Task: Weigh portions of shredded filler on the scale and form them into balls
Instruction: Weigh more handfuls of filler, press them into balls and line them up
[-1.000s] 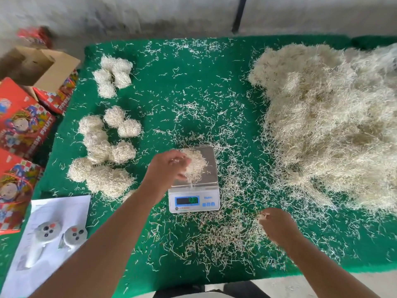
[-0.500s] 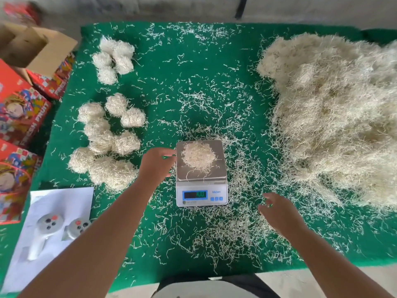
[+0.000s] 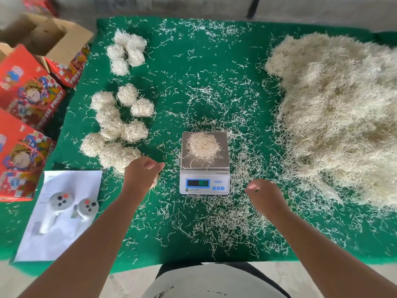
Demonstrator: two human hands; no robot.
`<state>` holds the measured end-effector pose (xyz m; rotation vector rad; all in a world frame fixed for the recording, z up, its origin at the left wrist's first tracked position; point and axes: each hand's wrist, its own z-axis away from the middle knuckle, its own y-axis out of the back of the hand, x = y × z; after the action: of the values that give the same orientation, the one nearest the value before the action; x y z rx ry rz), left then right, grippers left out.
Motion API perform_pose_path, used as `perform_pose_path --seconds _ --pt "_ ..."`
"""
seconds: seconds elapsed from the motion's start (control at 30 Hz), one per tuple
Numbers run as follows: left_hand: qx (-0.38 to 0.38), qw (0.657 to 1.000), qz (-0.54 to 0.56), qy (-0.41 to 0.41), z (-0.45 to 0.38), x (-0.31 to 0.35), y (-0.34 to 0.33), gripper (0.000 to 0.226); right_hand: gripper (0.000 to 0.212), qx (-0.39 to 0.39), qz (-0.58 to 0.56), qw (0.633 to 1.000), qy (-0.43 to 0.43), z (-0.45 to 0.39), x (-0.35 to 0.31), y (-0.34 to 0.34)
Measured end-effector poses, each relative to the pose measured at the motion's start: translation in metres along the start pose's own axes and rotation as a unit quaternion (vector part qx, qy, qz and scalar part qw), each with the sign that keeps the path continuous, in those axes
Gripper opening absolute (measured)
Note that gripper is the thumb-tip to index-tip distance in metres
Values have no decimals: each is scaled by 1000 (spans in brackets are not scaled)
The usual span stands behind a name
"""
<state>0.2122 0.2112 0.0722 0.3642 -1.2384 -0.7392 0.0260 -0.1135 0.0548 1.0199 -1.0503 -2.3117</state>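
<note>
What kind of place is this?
Probably a small fruit-packing workspace: a scale holding shredded filler, a big filler heap, finished balls, and red "Fresh Fruit" boxes beside the green table.

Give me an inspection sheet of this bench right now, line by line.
Surface: green felt table cover, strewn with loose shreds.
Job's things: white digital scale bearing a small pale filler portion; finished filler balls at left; big loose filler heap at right.
Clutter: white paper sheet with two white handheld controllers.
Hands: left hand and right hand flank the scale, fingers loosely curled.
Cables: nothing seen.
Surroundings: red printed fruit boxes.
</note>
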Motion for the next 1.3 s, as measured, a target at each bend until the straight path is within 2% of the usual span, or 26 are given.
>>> perform_pose_path --seconds 0.07,0.13,0.2,0.3,0.37,0.47,0.53,0.6,0.67,0.73,0.83,0.9,0.93,1.0,1.07,1.13,1.17,1.23,1.3 --pt "12 1000 20 -6 -3 8 -1 40 22 -3 6 1000 6 3 3 1" --pt "5 1000 20 -22 -9 19 -5 66 21 -4 8 1000 -2 9 9 0" --pt "-18 999 -11 -49 -22 32 -16 90 21 -6 13 1000 -10 17 17 -3" --pt "-64 991 -39 -108 -51 60 -41 110 20 -5 22 999 -31 34 30 -8" --pt "-87 983 -70 -143 -72 78 -62 115 16 -13 18 998 -53 47 40 -12" --pt "-130 957 -174 -193 -97 90 -100 114 12 -23 -14 992 -125 67 55 -16" --pt "-149 920 -278 -231 -102 89 -125 107 16 -20 -13 988 -151 79 67 -18" --pt "-138 896 -327 -267 -96 82 -147 87 17 5 -28 982 -189 92 76 -17" --pt "-128 910 -274 -284 -84 75 -165 55 22 12 -17 981 -195 102 87 -17" --pt "-119 922 -217 -299 -66 66 -175 36 29 1 10 981 -195 108 94 -14" --pt "-136 907 -208 -340 -38 56 -182 39 17 21 -5 980 -199 108 89 -3" --pt "-174 898 -205 -348 -17 55 -180 37 18 38 13 988 -152 99 83 5" --pt "-196 897 -200 -342 -6 57 -179 34 16 35 -17 989 -143 91 76 12" --pt "-219 911 -174 -303 16 68 -174 15 12 37 -38 993 -108 79 57 22" --pt "-216 942 -115 -230 39 94 -169 19 47 50 -83 994 -57 64 30 35" --pt "-250 960 4 -126 58 131 -158 29 76 66 -145 987 18 55 -2 53" --pt "-263 958 95 -63 66 154 -153 26 76 72 -168 981 62 53 -19 61" --pt "-259 942 204 -60 82 189 -135 15 60 67 -195 966 158 53 -53 76" --pt "-229 920 316 -41 99 223 -113 33 50 80 -234 940 236 54 -82 87"
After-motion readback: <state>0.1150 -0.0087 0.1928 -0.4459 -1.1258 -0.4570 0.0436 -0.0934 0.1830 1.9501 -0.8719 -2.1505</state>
